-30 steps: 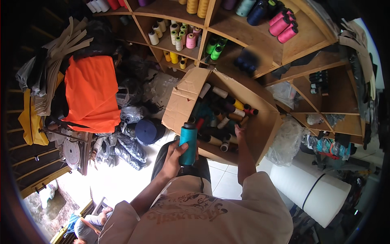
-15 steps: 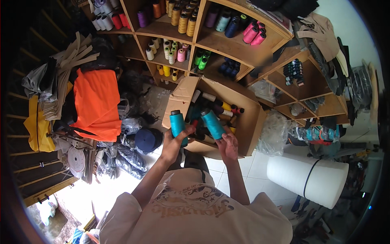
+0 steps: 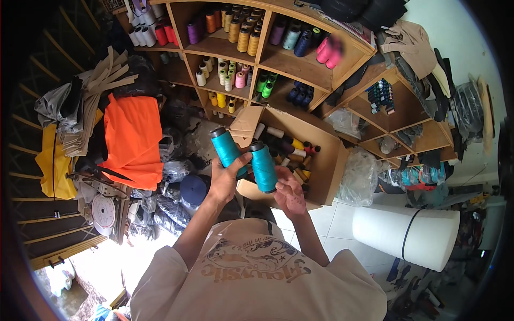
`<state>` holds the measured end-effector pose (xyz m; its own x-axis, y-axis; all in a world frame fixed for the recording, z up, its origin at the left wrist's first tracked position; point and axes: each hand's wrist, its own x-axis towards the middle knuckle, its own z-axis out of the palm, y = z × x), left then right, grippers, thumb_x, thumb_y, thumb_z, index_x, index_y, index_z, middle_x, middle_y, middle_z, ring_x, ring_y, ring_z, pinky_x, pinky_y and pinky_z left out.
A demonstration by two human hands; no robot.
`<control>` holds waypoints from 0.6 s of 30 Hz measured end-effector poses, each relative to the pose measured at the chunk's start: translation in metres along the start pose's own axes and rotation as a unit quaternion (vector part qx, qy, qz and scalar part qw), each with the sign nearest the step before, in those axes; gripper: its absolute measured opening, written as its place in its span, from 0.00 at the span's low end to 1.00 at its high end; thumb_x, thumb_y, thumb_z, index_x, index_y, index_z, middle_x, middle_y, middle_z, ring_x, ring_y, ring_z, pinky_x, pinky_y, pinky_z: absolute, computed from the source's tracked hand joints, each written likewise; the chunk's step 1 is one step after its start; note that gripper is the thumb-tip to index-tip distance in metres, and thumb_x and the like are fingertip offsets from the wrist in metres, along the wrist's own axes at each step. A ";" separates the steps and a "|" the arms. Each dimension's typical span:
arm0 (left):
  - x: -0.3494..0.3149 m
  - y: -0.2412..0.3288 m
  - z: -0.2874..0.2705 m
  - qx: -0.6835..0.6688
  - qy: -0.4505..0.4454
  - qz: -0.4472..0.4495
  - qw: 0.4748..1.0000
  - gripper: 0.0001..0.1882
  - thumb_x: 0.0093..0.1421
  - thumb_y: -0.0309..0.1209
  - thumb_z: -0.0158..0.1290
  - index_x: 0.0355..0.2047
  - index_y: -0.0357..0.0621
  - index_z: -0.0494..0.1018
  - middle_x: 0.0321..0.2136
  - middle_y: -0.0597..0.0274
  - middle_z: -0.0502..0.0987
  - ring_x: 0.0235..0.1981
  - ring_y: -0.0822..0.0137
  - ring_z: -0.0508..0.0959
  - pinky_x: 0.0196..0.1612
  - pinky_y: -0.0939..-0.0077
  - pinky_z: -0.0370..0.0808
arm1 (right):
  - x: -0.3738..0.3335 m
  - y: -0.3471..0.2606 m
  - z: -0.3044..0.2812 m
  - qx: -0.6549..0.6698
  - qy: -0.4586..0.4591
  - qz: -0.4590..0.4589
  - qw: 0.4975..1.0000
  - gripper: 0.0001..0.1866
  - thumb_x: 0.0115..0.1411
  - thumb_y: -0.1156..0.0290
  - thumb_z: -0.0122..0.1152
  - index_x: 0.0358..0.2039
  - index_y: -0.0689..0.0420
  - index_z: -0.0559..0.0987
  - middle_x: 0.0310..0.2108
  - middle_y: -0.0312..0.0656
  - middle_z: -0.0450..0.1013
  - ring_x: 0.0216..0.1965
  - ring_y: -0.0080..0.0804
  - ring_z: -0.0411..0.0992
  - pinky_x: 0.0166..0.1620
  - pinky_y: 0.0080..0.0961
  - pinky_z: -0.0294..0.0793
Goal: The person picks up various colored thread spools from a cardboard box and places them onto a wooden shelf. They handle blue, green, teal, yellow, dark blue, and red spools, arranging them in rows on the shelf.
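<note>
We locate lettering on the front of the pale shirt (image 3: 257,299): one large word in tan characters (image 3: 251,275), inverted from our viewpoint, and a smaller line (image 3: 251,245) nearer the hem. We note markings on the white disc (image 3: 103,207), apparently too small to read.

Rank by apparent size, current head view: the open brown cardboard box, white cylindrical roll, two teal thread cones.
1. Open brown cardboard box
2. White cylindrical roll
3. Teal thread cones, left and right: look alike; the left hand partly covers one, so unranked.
</note>
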<state>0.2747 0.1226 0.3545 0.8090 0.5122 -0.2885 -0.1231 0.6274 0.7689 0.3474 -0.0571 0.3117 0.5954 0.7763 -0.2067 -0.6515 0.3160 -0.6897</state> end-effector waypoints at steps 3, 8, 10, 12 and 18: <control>0.001 -0.006 -0.005 0.019 0.004 0.001 1.000 0.14 0.56 0.29 0.62 0.39 0.40 0.71 0.33 0.64 0.74 0.34 0.71 0.76 0.38 0.71 0.75 | 0.003 0.000 0.008 0.009 -0.021 0.013 1.000 0.26 0.60 0.75 0.61 0.56 0.64 0.63 0.50 0.46 0.71 0.52 0.31 0.70 0.57 0.30 0.69; -0.015 -0.003 0.001 0.006 0.029 0.022 0.999 0.16 0.58 0.28 0.61 0.42 0.33 0.69 0.44 0.49 0.77 0.47 0.61 0.78 0.49 0.63 0.78 | 0.004 0.002 0.010 -0.052 0.016 -0.015 0.998 0.25 0.59 0.77 0.62 0.55 0.64 0.64 0.50 0.48 0.73 0.51 0.31 0.71 0.55 0.30 0.71; -0.020 -0.005 0.000 0.076 0.032 0.040 0.996 0.16 0.57 0.27 0.61 0.41 0.32 0.70 0.43 0.50 0.77 0.44 0.62 0.79 0.47 0.64 0.79 | 0.002 0.000 0.012 -0.079 0.026 -0.017 0.996 0.26 0.59 0.75 0.63 0.55 0.63 0.64 0.49 0.48 0.73 0.50 0.30 0.72 0.54 0.29 0.71; -0.026 -0.009 0.002 0.129 0.050 0.062 0.988 0.13 0.56 0.24 0.62 0.38 0.31 0.72 0.38 0.52 0.79 0.36 0.64 0.81 0.42 0.69 0.79 | 0.001 0.003 0.010 -0.100 0.030 -0.028 0.994 0.27 0.59 0.75 0.64 0.56 0.62 0.62 0.49 0.49 0.73 0.50 0.33 0.72 0.52 0.31 0.72; -0.033 -0.014 0.000 0.157 0.087 0.113 0.977 0.09 0.54 0.20 0.60 0.33 0.32 0.71 0.28 0.54 0.80 0.27 0.68 0.80 0.33 0.72 0.77 | 0.000 0.006 0.017 -0.165 0.052 -0.059 0.983 0.27 0.56 0.76 0.67 0.54 0.62 0.64 0.47 0.45 0.73 0.48 0.29 0.72 0.51 0.28 0.71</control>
<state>0.2500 0.0970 0.3537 0.6678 0.7264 -0.1625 -0.0826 0.2893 0.9537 0.3361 -0.0458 0.3194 0.7141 0.6791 -0.1699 -0.3974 0.1935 -0.8970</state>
